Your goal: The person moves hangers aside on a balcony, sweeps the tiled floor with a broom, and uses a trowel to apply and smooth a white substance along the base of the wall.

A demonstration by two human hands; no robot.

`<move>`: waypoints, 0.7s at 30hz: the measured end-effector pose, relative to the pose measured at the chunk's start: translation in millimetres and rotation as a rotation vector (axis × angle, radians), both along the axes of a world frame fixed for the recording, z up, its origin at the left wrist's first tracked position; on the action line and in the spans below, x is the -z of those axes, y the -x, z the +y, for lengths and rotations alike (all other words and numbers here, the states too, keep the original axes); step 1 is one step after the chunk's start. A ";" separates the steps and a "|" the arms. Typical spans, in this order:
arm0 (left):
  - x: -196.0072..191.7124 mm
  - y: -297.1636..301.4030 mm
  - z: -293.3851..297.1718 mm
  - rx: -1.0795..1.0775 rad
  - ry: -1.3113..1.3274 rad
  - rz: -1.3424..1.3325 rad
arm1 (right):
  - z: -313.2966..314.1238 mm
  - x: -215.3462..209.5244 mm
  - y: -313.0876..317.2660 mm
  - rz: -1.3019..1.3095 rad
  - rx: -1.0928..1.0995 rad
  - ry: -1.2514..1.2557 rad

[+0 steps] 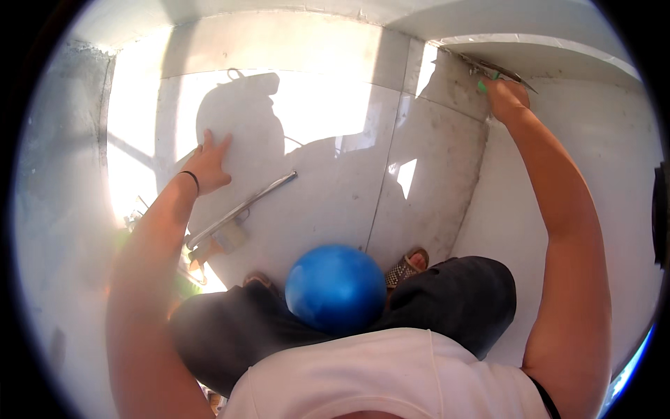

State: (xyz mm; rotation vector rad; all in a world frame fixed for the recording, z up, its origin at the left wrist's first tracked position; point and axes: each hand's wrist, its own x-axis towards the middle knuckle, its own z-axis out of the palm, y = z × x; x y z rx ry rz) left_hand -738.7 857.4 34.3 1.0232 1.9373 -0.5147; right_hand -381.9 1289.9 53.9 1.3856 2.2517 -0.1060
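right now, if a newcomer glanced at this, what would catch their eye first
Most likely the shiny blue ball, low in the middle between the legs of the dark trousers. Next might come the bright sunlight across the upper part of the pale tiles, cut by a dark shadow beyond the spread left hand. At upper right, the right hand grips a thin, blade-like tool near the corner.

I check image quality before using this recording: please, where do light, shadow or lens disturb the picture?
Head view: sunlight washes out patches of the pale floor, and a shadow lies by the left hand; head view: hazy glare veils the left forearm; head view: the ledge, upper right, bows, probably from the fisheye; head view: the tool in the right hand is unclear.
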 end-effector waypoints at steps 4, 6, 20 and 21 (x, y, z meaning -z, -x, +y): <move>13.8 0.7 -0.1 -0.008 0.008 -0.019 | -12.9 78.8 -14.1 -0.558 -0.595 -0.203; 8.5 4.1 -7.6 0.012 0.006 0.002 | -23.5 83.6 -1.8 -0.617 -0.652 -0.283; 15.0 -2.3 -1.5 0.005 -0.033 0.045 | -21.5 -18.9 15.8 -0.236 -0.615 -0.184; 15.9 -2.3 -0.7 -0.006 -0.030 0.047 | -11.2 -10.7 26.7 -0.235 -0.613 -0.181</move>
